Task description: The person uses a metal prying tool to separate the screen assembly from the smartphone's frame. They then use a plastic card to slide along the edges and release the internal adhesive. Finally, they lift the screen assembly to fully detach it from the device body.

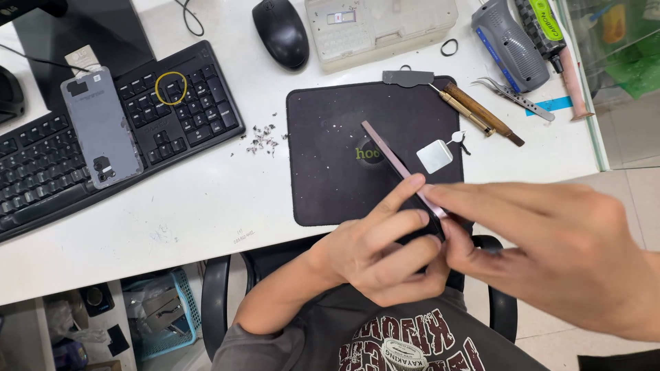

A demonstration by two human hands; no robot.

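Observation:
My left hand (381, 251) grips the lower end of a thin pink-edged phone (399, 168), held on edge and tilted over the black work mat (330, 151). My right hand (557, 247) reaches in from the right, its fingertips pinching the phone's edge near my left index finger. A small square metal pick (434, 156) and a SIM eject pin (458, 137) lie on the mat just beyond the phone.
A grey phone back cover (102, 127) rests on the black keyboard (137, 117), with a yellow rubber band (171, 87) on the keys. Loose debris (262, 139), a mouse (280, 31), a clear parts box (378, 27), tweezers (519, 98), wooden-handled tools (481, 113) and a grey heat gun (509, 45) lie around.

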